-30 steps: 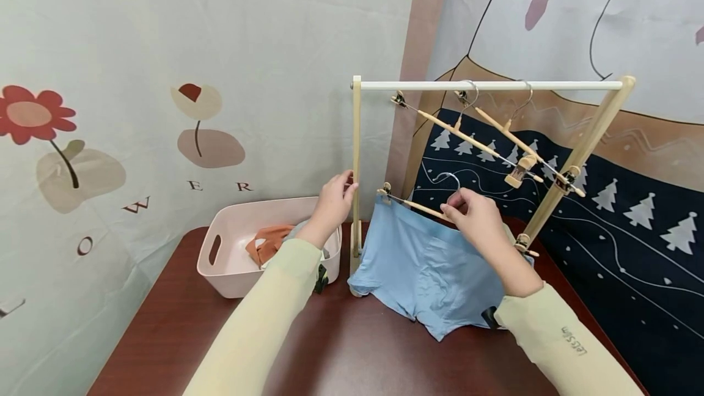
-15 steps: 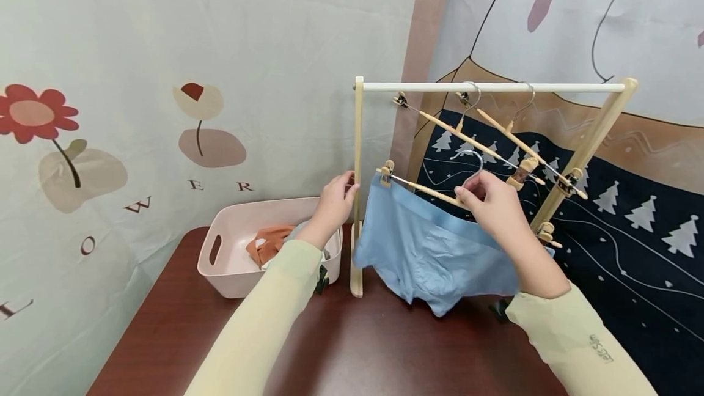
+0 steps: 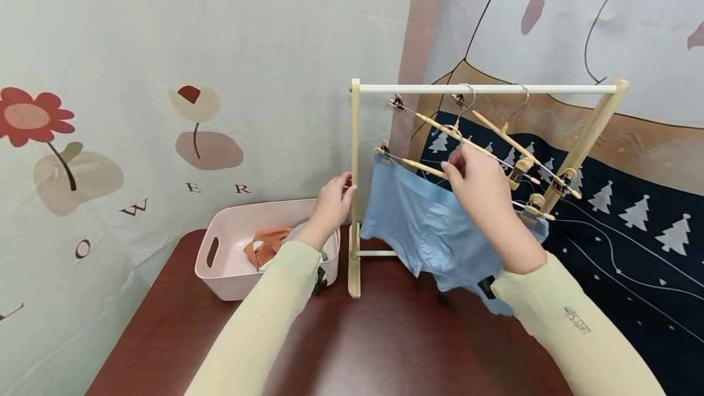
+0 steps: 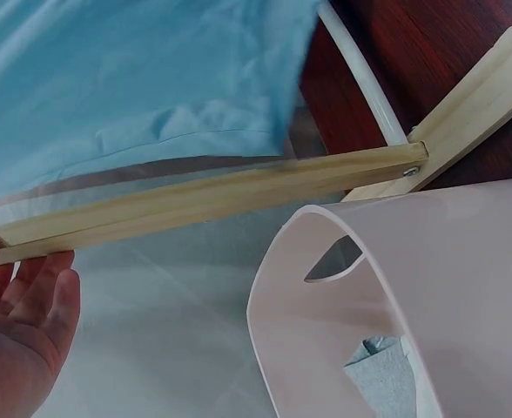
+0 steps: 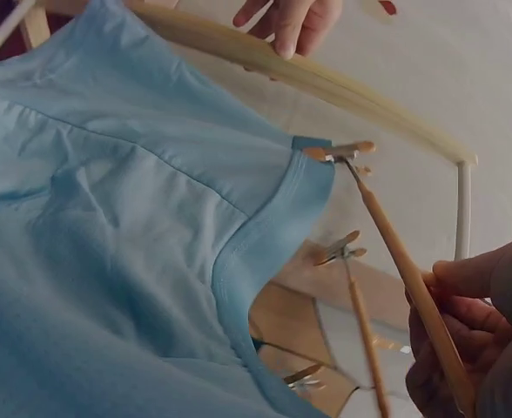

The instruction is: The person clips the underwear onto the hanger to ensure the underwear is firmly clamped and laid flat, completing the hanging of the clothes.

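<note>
Light blue boxer shorts (image 3: 423,219) hang by their waistband from a wooden clip hanger (image 3: 426,168), a clip at each end. My right hand (image 3: 477,191) pinches this hanger at its middle, just below the hook, which overlaps a hanger behind it in the head view. The right wrist view shows thumb and fingers round the wooden bar (image 5: 426,322). My left hand (image 3: 330,208) grips the left post (image 3: 355,139) of a wooden drying rack, thumb on one side and fingers on the other, as the left wrist view shows. The shorts hang in front of the rack, below its white top rail (image 3: 412,88).
Two bare clip hangers, a nearer one (image 3: 434,124) and a farther one (image 3: 489,122), hang on the rail. A pale pink basket (image 3: 222,286) with orange and grey cloth stands left of the rack on the dark red table (image 3: 165,335). Printed cloth backdrops rise behind.
My right hand has lifted the hanger and shorts up toward the rail; the shorts' hem has risen off the table. My left hand has stayed on the post.
</note>
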Demonstrator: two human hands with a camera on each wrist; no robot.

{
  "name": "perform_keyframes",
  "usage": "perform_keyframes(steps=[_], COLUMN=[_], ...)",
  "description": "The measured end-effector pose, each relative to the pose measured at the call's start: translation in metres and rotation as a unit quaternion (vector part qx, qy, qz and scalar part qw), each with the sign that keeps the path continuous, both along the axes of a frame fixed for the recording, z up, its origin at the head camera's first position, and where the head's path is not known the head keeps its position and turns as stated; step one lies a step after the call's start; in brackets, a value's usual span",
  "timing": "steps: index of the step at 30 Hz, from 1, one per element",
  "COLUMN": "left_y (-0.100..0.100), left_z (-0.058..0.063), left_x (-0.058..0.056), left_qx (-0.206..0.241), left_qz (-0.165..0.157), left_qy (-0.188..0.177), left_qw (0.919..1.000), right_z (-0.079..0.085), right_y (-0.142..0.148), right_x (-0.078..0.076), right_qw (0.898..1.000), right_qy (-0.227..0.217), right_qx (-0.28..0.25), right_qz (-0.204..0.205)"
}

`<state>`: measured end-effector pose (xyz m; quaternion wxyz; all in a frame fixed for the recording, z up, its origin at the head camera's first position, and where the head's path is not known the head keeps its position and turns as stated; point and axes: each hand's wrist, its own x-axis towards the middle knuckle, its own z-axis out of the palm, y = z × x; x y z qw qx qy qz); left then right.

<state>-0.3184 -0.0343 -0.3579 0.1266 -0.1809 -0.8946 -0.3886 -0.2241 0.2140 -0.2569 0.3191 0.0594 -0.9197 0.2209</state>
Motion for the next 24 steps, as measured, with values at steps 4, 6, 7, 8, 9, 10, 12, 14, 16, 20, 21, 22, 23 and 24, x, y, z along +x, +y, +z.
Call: perform_keyframes(steps=[4, 6, 7, 8, 9, 10, 12, 14, 16, 20, 21, 22, 23, 24], left_y=[-0.001, -0.001, -0.001, -0.001, -0.001, -0.001, -0.001, 0.000, 0.000, 0.001, 0.001, 0.001, 0.001, 0.001], left_z=[-0.001, -0.001, -0.001, -0.002, -0.002, -0.002, -0.002, -0.002, -0.003, -0.003, -0.003, -0.003, -0.003, -0.003], left_x=[0.000, 0.001, 0.001, 0.001, 0.002, 0.002, 0.003, 0.002, 0.002, 0.001, 0.001, 0.001, 0.001, 0.001], left_qx=[0.001, -0.001, -0.005, -0.007, -0.009, -0.011, -0.015, -0.013, -0.010, -0.005, -0.003, -0.002, -0.002, -0.001], left_qz=[0.001, 0.003, 0.005, 0.006, 0.008, 0.009, 0.012, 0.013, 0.013, 0.005, 0.002, 0.001, -0.001, -0.001], left_qy=[-0.006, -0.011, -0.012, -0.011, -0.010, -0.008, -0.002, 0.007, 0.015, 0.042, 0.048, 0.053, 0.058, 0.060], left_qw=[1.0000, 0.9999, 0.9999, 0.9999, 0.9999, 0.9999, 0.9998, 0.9998, 0.9998, 0.9991, 0.9989, 0.9986, 0.9983, 0.9982], right_z=[0.015, 0.022, 0.025, 0.029, 0.033, 0.036, 0.044, 0.052, 0.060, 0.070, 0.071, 0.071, 0.071, 0.069], right_y=[-0.019, -0.028, -0.033, -0.037, -0.041, -0.046, -0.054, -0.062, -0.071, -0.086, -0.089, -0.092, -0.094, -0.096], right_x=[-0.015, -0.022, -0.025, -0.028, -0.031, -0.033, -0.037, -0.040, -0.044, -0.052, -0.055, -0.057, -0.060, -0.062], right_qw=[0.998, 0.996, 0.996, 0.996, 0.996, 0.996, 0.996, 0.996, 0.995, 0.994, 0.993, 0.993, 0.992, 0.992], right_qy=[0.050, 0.072, 0.078, 0.081, 0.082, 0.080, 0.074, 0.068, 0.062, 0.043, 0.038, 0.033, 0.030, 0.028], right_qx=[0.035, 0.043, 0.044, 0.045, 0.046, 0.048, 0.053, 0.061, 0.075, 0.104, 0.110, 0.115, 0.117, 0.119], right_qz=[-0.015, -0.017, -0.015, -0.011, -0.009, -0.007, -0.007, -0.006, -0.008, -0.018, -0.022, -0.027, -0.033, -0.038])
